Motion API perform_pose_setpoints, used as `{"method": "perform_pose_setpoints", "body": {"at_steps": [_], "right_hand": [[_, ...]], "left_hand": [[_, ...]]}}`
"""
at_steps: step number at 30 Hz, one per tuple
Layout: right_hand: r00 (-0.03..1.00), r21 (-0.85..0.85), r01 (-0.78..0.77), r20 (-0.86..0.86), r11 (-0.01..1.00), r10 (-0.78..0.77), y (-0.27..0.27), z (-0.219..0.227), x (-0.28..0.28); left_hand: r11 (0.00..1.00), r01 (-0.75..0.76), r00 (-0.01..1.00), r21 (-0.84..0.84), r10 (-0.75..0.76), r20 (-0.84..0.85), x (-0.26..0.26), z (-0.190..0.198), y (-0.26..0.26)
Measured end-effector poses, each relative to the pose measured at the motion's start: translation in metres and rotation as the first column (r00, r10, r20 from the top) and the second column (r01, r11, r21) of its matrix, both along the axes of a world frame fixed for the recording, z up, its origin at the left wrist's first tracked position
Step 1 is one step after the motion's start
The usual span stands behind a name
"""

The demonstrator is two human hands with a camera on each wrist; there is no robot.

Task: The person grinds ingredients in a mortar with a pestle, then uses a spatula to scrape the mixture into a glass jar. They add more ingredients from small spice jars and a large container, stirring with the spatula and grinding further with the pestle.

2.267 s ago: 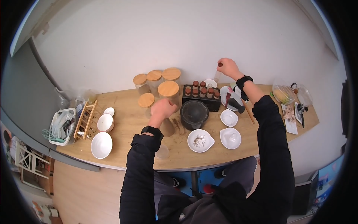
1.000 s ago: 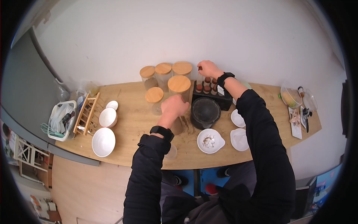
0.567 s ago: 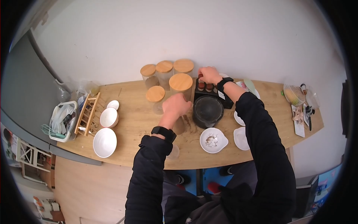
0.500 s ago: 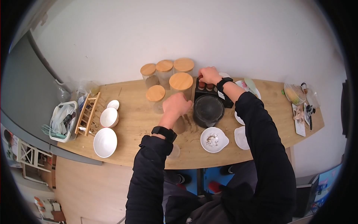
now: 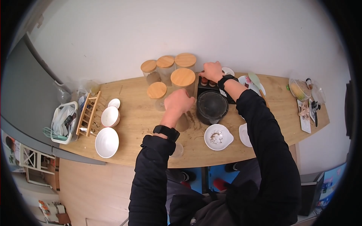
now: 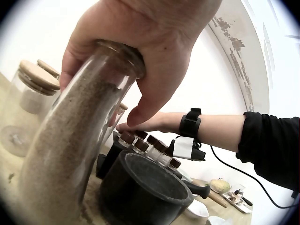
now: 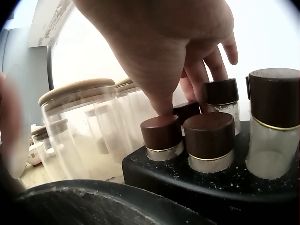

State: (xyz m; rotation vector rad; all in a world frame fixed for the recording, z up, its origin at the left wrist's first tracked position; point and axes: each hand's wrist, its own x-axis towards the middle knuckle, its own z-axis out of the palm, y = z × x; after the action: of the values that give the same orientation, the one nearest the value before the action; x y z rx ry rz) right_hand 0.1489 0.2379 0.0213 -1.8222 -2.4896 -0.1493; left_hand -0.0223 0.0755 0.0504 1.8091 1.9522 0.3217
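My left hand (image 5: 178, 102) grips the top of a tall glass bottle (image 6: 70, 136) that widens downward and holds greyish-brown powder. My right hand (image 5: 213, 71) reaches over the black spice rack (image 7: 140, 171). In the right wrist view, its thumb and fingers close around the dark brown cap of a spice jar (image 7: 187, 110) in the back row; the jar's body is hidden behind a front jar (image 7: 162, 135). Other brown-capped jars (image 7: 210, 140) stand beside it. Right in front of the rack sits a black stone mortar (image 5: 212, 106).
Wood-lidded glass canisters (image 5: 183, 77) cluster left of the rack. A spouted white bowl (image 5: 218, 144) with white and brown bits stands near the front edge. White bowls (image 5: 106, 142) and a wooden rack (image 5: 88, 114) are at left; a wire basket (image 5: 299, 89) is far right.
My right hand has brought the spice jar leftward from beyond the rack's right end and lowered it into the rack's back left. My left hand stays on the bottle while the head view shifts.
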Motion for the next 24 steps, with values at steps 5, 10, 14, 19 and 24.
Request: {"method": "perform_pose_setpoints", "body": {"at_steps": [5, 10, 14, 19, 24], "right_hand": [[0.999, 0.015, -0.018, -0.029, 1.000, 0.019, 0.001, -0.004, 0.001], [0.999, -0.023, -0.010, -0.052, 1.000, 0.009, 0.000, 0.000, 0.004], [0.987, 0.145, -0.103, -0.104, 0.984, 0.119, 0.001, 0.001, 0.009], [0.896, 0.270, -0.179, -0.352, 0.946, 0.270, -0.050, 0.031, 0.013], [0.660, 0.079, -0.211, -0.723, 0.974, 0.202, -0.128, 0.035, 0.005]], "left_hand": [[1.000, -0.007, 1.000, -0.002, 0.007, 0.000, 0.000, 0.001, -0.001], [1.000, -0.012, 1.000, -0.003, 0.011, -0.012, 0.000, -0.002, 0.000], [1.000, 0.005, 1.000, 0.009, -0.005, -0.008, 0.001, 0.002, -0.002], [1.000, -0.002, 1.000, 0.022, 0.003, -0.015, 0.001, -0.003, 0.000], [0.979, -0.034, 0.982, 0.199, -0.004, 0.190, -0.004, -0.014, 0.001]]}}
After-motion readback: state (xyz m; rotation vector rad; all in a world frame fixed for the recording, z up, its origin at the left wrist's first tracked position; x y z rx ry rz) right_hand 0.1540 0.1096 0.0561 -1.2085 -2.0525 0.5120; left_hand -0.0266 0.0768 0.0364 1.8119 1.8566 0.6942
